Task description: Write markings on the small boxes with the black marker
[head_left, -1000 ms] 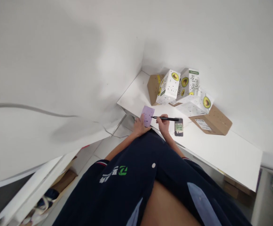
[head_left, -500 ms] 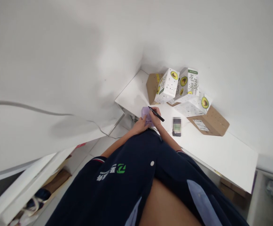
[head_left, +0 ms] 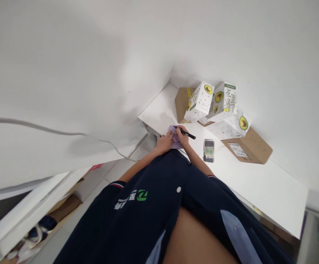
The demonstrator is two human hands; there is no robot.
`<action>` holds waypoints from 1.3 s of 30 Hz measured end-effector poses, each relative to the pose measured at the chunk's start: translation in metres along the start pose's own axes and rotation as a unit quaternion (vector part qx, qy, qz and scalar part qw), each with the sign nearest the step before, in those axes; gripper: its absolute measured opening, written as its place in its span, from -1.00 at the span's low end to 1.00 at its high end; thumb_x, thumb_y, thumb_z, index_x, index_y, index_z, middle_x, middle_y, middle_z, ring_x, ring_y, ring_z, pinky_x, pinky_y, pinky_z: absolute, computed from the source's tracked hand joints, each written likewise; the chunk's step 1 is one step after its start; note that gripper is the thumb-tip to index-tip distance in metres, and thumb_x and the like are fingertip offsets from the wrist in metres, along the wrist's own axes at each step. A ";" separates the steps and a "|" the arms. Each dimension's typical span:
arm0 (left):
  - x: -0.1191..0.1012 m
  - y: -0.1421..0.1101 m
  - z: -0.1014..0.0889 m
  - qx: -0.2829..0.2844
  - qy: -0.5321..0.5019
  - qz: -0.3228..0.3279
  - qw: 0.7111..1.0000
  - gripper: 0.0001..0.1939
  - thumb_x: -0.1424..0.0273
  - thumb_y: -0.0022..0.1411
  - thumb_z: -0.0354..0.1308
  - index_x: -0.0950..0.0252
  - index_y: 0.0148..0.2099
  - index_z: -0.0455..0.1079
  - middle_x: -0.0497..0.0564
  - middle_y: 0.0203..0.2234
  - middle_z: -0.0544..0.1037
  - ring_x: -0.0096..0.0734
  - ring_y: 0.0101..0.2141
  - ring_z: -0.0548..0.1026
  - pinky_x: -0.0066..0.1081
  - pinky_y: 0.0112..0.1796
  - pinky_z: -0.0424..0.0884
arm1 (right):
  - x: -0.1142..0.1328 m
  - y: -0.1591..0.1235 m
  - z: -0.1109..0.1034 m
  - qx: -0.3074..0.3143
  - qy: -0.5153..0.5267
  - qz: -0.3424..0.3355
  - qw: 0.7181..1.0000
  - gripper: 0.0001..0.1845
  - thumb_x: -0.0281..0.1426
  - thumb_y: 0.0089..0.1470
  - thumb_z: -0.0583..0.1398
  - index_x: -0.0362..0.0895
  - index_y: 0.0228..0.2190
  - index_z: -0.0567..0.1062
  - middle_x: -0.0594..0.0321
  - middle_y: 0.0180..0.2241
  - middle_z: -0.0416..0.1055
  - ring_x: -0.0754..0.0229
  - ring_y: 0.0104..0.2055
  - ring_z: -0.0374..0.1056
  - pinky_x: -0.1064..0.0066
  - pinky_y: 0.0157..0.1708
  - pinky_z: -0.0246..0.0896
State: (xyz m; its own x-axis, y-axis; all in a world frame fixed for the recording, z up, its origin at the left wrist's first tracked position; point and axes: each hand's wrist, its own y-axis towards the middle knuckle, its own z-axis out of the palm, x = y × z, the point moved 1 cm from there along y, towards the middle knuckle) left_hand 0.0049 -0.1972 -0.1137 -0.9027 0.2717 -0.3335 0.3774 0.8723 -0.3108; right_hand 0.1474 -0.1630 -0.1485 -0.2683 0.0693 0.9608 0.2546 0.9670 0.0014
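My right hand (head_left: pixel 183 135) grips a black marker pen (head_left: pixel 190 135). Its tip lies over the upper part of a light-purple, flat-faced item (head_left: pixel 177 143) with rows of small dark marks. Whether this is a small box or a pad I cannot tell. On its left side, my left hand (head_left: pixel 165 142) holds the item with bent fingers, the fingertips pressing on its face. Both hands are close to my body, at the near edge of the white table (head_left: pixel 269 183). To the right lies a dark phone-sized object (head_left: pixel 209 150), its upper part blurred out.
Several white avocado-print boxes (head_left: pixel 200 101) stand piled with brown cardboard boxes (head_left: pixel 254 146) along the back wall. A grey cable (head_left: pixel 52 129) runs across the left. A shelf with stored things (head_left: pixel 48 223) is at lower left, and a grey bin (head_left: pixel 317 234) at lower right.
My left fingers have drawn back from the item's lower face to its left side and sit higher. The pen leans flatter. The whole view has shifted slightly.
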 end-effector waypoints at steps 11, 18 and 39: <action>-0.002 0.002 0.002 -0.005 -0.018 -0.017 1.000 -0.42 0.28 0.50 -0.23 0.23 0.49 0.06 0.19 0.43 0.16 0.00 0.05 0.49 -0.08 -0.05 0.51 | -0.005 0.001 0.005 -0.008 -0.020 -0.016 1.000 -0.81 -0.18 0.05 0.15 -0.02 -0.36 0.40 0.28 -0.38 0.45 0.13 -0.27 0.39 0.22 -0.06 0.38; -0.002 -0.001 -0.002 0.003 -0.051 -0.027 0.998 -0.42 0.30 0.49 -0.17 0.21 0.49 0.05 0.20 0.42 0.15 0.00 0.07 0.48 -0.09 0.00 0.48 | 0.001 -0.003 0.006 0.001 -0.057 -0.012 0.998 -0.85 -0.22 0.08 0.14 -0.02 -0.35 0.44 0.24 -0.33 0.50 0.11 -0.21 0.42 0.20 0.01 0.38; -0.005 -0.005 -0.006 0.005 -0.053 -0.028 0.998 -0.41 0.30 0.50 -0.19 0.26 0.50 0.02 0.24 0.42 0.16 0.01 0.05 0.51 -0.08 -0.02 0.50 | 0.002 -0.005 0.007 0.018 -0.073 -0.024 0.997 -0.82 -0.18 0.09 0.16 -0.01 -0.36 0.45 0.26 -0.35 0.50 0.11 -0.25 0.41 0.21 -0.03 0.37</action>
State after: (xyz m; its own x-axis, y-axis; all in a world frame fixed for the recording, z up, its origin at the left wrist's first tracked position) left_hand 0.0059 -0.2003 -0.1052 -0.8959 0.1779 -0.4071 0.3294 0.8808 -0.3401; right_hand 0.1397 -0.1656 -0.1488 -0.4129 0.0551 0.9091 0.2058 0.9780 0.0342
